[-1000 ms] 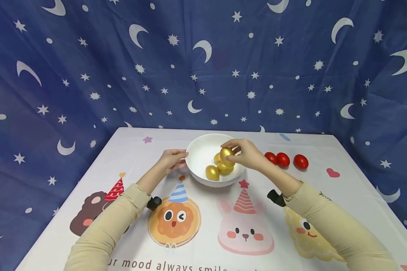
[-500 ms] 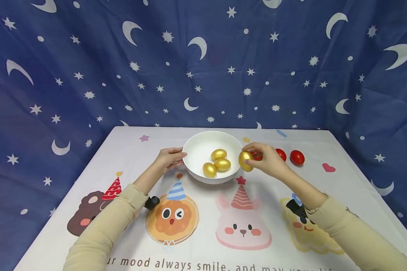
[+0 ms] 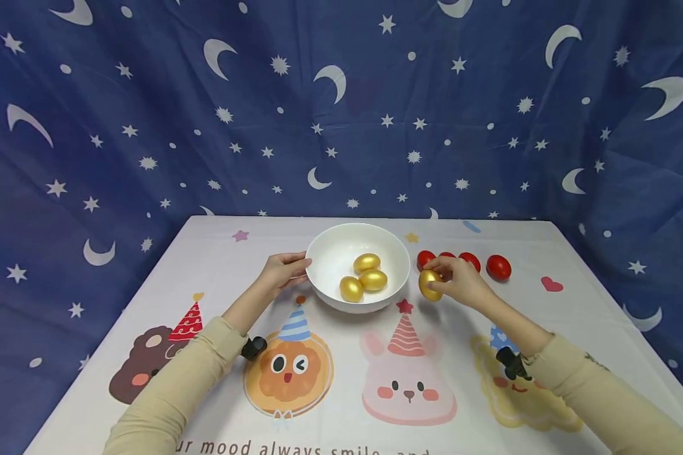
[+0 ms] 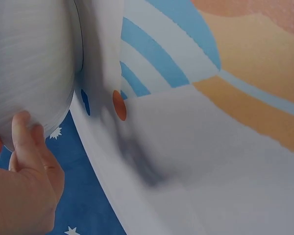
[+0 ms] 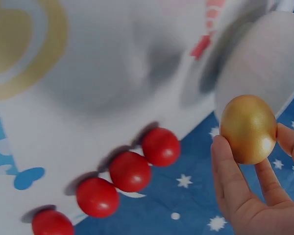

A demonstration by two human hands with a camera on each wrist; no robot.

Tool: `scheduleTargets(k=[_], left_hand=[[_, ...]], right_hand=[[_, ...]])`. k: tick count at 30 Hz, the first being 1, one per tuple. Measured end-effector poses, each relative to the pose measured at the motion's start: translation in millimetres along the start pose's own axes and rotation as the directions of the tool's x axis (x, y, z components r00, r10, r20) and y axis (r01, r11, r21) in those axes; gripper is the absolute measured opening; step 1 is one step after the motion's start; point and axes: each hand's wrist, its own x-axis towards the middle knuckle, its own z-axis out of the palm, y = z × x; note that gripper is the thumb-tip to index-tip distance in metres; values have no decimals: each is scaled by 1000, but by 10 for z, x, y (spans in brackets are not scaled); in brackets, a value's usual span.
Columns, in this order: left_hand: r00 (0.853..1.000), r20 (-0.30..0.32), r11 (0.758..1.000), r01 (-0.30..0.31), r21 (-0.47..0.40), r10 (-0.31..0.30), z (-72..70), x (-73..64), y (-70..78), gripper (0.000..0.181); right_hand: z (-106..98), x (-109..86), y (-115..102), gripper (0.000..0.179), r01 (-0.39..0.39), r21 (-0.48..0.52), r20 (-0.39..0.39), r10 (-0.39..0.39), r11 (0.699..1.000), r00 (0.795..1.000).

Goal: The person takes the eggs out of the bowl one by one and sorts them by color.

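My left hand [image 3: 286,270] grips the left rim of a white bowl [image 3: 330,254], thumb at the rim and fingers along its outside. Inside the bowl lie three golden eggs, grouped together: one farther back [image 3: 367,262], one at the right [image 3: 374,279] and one at the left front [image 3: 351,289]. To the right of the bowl, my right hand [image 3: 463,282] pinches another golden egg [image 5: 248,128] between thumb and fingertips. The right wrist view has this egg upright, overlapping the bowl's outer wall [image 5: 264,58]. Just behind that hand is a row of red eggs [image 3: 499,267].
Several red eggs [image 5: 130,171] sit in a line on the white printed tablecloth [image 3: 341,341], partly covered by the right hand in the head view. A blue curtain [image 3: 375,170] with moons and stars hangs behind the table.
My right hand has carried the golden egg from over the bowl out to the right and lower, in front of the red eggs. My left hand stays on the bowl's rim.
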Motion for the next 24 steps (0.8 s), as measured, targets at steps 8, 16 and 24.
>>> scheduleTargets(k=[8,16,24], left_hand=[[1000,6,1000,-8,-8,8,-4,-15,-3,45],[1000,2,1000,-17,-20,17,-10,-36,15,46],[1000,9,999,-18,-36,18,0,-36,4,45]], right_hand=[[72,113,203,31,-75,-11,80,76,997,994],[158,182,302,29,-130,-32,129,133,991,983],[170,198,306,31,-152,-33,167,156,988,974]])
